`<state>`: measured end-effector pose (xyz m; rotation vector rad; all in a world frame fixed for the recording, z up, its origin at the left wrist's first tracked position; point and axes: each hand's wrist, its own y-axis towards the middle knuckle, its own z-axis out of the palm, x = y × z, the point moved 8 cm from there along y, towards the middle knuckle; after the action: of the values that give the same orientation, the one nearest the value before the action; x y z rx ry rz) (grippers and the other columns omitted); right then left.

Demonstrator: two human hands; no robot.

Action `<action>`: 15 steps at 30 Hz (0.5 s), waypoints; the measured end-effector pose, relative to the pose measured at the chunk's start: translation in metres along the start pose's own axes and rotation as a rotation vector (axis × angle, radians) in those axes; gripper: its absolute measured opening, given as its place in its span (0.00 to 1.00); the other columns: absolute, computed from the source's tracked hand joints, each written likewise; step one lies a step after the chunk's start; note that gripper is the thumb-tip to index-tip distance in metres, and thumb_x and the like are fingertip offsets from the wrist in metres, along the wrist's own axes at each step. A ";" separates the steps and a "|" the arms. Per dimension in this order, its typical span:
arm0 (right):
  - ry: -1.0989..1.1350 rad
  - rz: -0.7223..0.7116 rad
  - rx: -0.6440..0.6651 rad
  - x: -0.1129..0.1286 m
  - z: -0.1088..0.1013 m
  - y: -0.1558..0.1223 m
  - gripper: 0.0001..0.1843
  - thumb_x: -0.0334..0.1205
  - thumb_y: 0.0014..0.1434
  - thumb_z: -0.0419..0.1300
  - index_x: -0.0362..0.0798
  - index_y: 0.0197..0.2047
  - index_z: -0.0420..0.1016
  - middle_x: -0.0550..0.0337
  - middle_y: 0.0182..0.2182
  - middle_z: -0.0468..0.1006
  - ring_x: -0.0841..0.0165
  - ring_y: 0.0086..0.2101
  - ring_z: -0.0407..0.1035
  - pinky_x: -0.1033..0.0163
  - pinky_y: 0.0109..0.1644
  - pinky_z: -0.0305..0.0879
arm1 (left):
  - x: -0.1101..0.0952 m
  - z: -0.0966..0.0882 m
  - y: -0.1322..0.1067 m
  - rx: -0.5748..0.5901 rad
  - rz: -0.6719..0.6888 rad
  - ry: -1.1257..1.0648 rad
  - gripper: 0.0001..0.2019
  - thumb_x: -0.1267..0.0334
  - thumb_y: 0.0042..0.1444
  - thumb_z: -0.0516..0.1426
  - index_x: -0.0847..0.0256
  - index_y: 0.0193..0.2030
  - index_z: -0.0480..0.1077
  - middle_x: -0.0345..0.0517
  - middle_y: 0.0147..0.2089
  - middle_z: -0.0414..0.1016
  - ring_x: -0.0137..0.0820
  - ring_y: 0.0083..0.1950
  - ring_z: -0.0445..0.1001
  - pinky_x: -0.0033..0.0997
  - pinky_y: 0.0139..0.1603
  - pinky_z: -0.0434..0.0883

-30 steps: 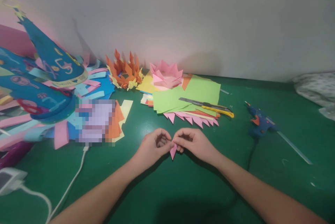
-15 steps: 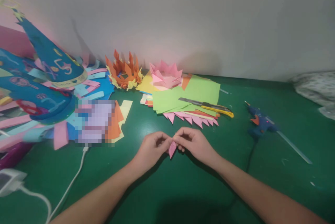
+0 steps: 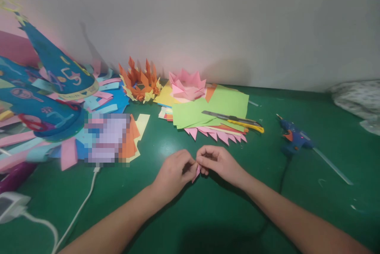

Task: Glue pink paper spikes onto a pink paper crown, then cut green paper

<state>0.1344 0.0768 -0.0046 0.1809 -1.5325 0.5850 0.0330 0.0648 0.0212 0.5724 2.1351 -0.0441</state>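
A small folded pink paper piece [image 3: 196, 173] with a pointed tip is pinched between both hands just above the green table [image 3: 208, 214]. My left hand [image 3: 174, 171] is curled, its thumb and fingertips closed on the piece's left side. From the right, my right hand [image 3: 219, 162] grips the same piece with fingers bent. Most of the paper is hidden by the fingers. Behind the hands lies a row of similar pink folded points [image 3: 219, 135] under a stack of green paper sheets [image 3: 213, 107].
A yellow utility knife [image 3: 237, 121] rests on the green sheets. A pink paper crown [image 3: 187, 84] and an orange paper crown [image 3: 139, 80] stand by the wall. A blue glue gun [image 3: 292, 137] lies right. Blue paper hats [image 3: 50, 88], scraps and a white cable [image 3: 80, 206] fill the left.
The pink piece has been turned and drawn further into the fingers, so less of its point shows. Both hands stay nearly in place.
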 end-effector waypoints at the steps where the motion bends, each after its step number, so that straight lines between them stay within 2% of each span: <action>1: 0.011 -0.004 0.009 0.000 0.001 0.000 0.16 0.49 0.53 0.60 0.45 0.28 0.66 0.64 0.20 0.69 0.75 0.21 0.63 0.67 0.27 0.61 | -0.002 0.000 0.000 -0.003 0.022 0.007 0.09 0.68 0.55 0.52 0.62 0.24 0.62 0.38 0.23 0.66 0.25 0.27 0.62 0.24 0.30 0.59; 5: 0.041 -0.010 0.016 0.000 0.002 -0.002 0.16 0.50 0.53 0.60 0.45 0.27 0.64 0.66 0.20 0.65 0.76 0.20 0.59 0.68 0.25 0.57 | -0.002 0.002 0.000 -0.017 -0.007 -0.011 0.09 0.69 0.53 0.52 0.62 0.23 0.61 0.38 0.22 0.65 0.24 0.26 0.62 0.23 0.28 0.59; 11: -0.109 -0.089 -0.027 0.006 0.002 -0.004 0.17 0.50 0.59 0.53 0.46 0.28 0.65 0.66 0.20 0.63 0.75 0.22 0.58 0.68 0.26 0.55 | 0.019 0.004 -0.001 0.002 -0.268 -0.234 0.08 0.64 0.51 0.55 0.63 0.23 0.65 0.39 0.22 0.67 0.23 0.23 0.62 0.22 0.25 0.59; 15: -0.078 -0.098 -0.077 0.008 -0.001 -0.003 0.15 0.50 0.59 0.54 0.46 0.34 0.68 0.65 0.23 0.65 0.74 0.24 0.60 0.67 0.28 0.59 | 0.030 0.003 0.000 -0.024 -0.401 -0.457 0.09 0.60 0.52 0.55 0.63 0.27 0.66 0.37 0.21 0.66 0.22 0.22 0.63 0.22 0.24 0.62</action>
<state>0.1363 0.0767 0.0038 0.2209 -1.6097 0.4450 0.0206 0.0753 -0.0043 0.0938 1.7656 -0.3390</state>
